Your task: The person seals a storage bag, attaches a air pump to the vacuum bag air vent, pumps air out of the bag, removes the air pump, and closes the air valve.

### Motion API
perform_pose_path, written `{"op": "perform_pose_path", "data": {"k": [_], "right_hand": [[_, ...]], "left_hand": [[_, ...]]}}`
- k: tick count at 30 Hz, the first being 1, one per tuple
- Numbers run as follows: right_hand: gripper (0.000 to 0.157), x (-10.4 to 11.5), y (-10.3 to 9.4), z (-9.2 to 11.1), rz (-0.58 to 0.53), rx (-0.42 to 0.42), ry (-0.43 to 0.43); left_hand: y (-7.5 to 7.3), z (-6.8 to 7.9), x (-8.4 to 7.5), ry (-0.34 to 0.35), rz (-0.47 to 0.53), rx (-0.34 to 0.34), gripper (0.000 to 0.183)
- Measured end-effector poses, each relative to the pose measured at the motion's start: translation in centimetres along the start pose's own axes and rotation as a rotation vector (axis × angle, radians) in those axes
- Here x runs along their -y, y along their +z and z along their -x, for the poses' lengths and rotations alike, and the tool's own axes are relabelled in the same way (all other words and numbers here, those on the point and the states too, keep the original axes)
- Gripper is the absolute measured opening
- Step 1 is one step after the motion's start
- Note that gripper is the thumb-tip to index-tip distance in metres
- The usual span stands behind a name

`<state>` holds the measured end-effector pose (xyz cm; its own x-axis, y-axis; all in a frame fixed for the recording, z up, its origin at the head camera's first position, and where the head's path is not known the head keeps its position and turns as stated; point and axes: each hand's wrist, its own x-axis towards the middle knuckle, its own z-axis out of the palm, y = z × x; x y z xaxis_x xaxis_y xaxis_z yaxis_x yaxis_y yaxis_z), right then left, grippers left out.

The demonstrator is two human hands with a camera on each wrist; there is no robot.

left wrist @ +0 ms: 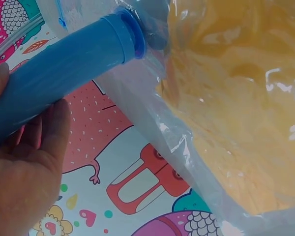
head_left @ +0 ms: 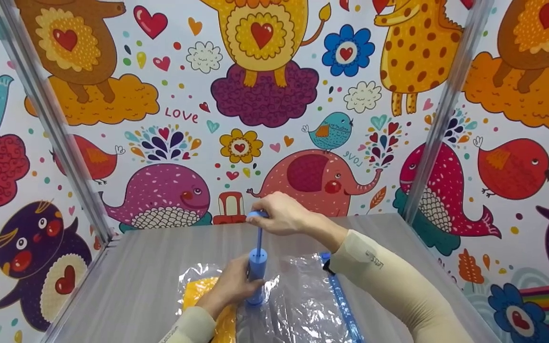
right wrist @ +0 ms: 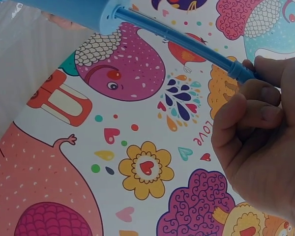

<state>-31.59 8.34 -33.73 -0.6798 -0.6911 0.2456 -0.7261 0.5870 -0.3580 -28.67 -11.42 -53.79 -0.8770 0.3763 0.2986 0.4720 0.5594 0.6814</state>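
A blue hand pump [head_left: 257, 267] stands upright over a clear plastic vacuum bag [head_left: 303, 295], its lower end at the bag's surface. My left hand [head_left: 234, 282] grips the pump's barrel, fingers curled round it, as the left wrist view also shows with the barrel [left wrist: 73, 64]. My right hand [head_left: 281, 213] holds the handle at the top of the pump, and the rod [right wrist: 182, 37] is drawn well out of the barrel. Yellow-orange folded fabric [head_left: 200, 290] lies inside the bag's left part, wrinkled plastic [left wrist: 241, 98] over it.
Along the bag's right side runs a blue zip seal [head_left: 343, 305], with a dark blue slider near its far end. The grey table [head_left: 136, 267] meets a wall [head_left: 274, 138] printed with cartoon animals. Metal posts [head_left: 55, 124] stand at both back corners.
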Motion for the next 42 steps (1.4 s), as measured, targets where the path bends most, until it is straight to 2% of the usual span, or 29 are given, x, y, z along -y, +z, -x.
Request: {"op": "perform_pose_path", "data": {"k": [10, 16, 23, 30, 33, 42], "right_hand": [[0.026, 0.2, -0.2, -0.1, -0.004, -0.039, -0.008], [0.024, 0.3, -0.4, 0.2, -0.009, -0.052, 0.014], [0.025, 0.3, -0.4, 0.2, -0.006, -0.056, 0.033], [0.028, -0.1, -0.1, 0.1, 0.010, -0.076, 0.036], [0.028, -0.4, 0.3, 0.0, 0.001, -0.069, 0.030], [0.025, -0.7, 1.5, 0.2, -0.003, -0.020, 0.030]], "left_hand": [[0.3, -0.1, 0.0, -0.037, 0.012, -0.008, 0.045], [0.3, -0.1, -0.1, -0.034, 0.000, -0.004, 0.045], [0.1, -0.3, -0.1, 0.012, -0.044, -0.037, 0.042], [0.1, -0.3, 0.0, -0.016, -0.020, -0.025, 0.043], [0.2, -0.2, 0.1, -0.033, -0.014, -0.022, 0.044], [0.3, -0.1, 0.2, -0.025, -0.035, -0.032, 0.045]]}}
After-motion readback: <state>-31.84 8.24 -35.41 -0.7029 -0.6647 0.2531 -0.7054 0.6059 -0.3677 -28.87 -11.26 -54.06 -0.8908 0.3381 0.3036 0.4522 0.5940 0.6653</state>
